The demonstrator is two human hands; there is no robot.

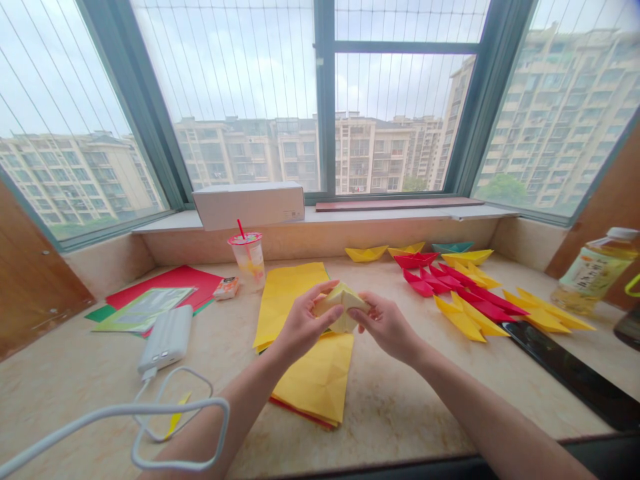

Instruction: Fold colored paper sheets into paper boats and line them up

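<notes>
Yellow folded paper pinched by left hand and right hand above stacked sheets.

Yellow origami pc, part-folded, peak up, held mid-air.

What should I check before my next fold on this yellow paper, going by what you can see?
1. Grip: ok. The left hand and right hand both hold the folded yellow paper.
2. Crease sharpness: cannot tell. The hands cover much of it, and the edges are too small to judge.
3. Spare yellow paper sheets: ok, lying within reach below the hands.
4. White charging cable: not ok. Its loop overlaps the left forearm in view.
5. Plastic drink cup: ok, upright beyond the sheets.
6. Paper boats: ok, set off to the right, apart from the hands.
</notes>
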